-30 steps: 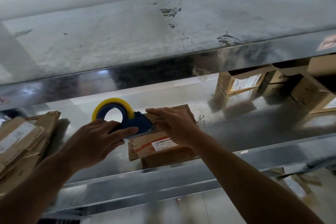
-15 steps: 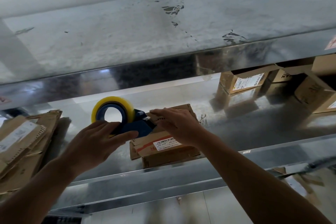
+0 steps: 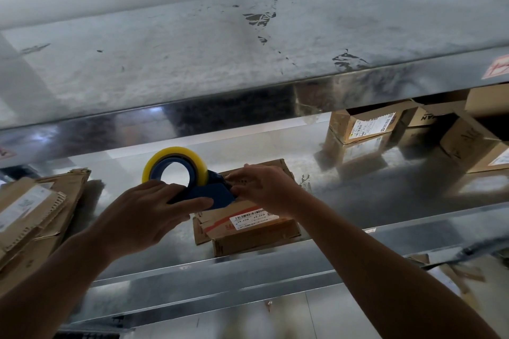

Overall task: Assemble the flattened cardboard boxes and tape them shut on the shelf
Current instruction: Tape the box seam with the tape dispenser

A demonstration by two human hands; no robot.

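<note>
A small cardboard box [image 3: 256,237] with a white barcode label and red stripe stands on the metal shelf [image 3: 385,201], near its front edge. My left hand [image 3: 148,212] grips a blue tape dispenser [image 3: 209,195] carrying a yellowish tape roll [image 3: 154,162], held at the box's left top edge. My right hand [image 3: 264,187] rests on the box's top, fingertips pinched at the dispenser's front end. The tape end itself is hidden by my fingers.
A stack of flattened cardboard boxes [image 3: 35,215] lies on the shelf at the left. Several assembled boxes [image 3: 363,124] stand at the back right. Another metal shelf [image 3: 248,49] hangs close overhead. More cardboard [image 3: 451,275] shows below at the lower right.
The dispenser has tilted up slightly and my right fingers have drawn in closer to its front end. The box has stayed in place.
</note>
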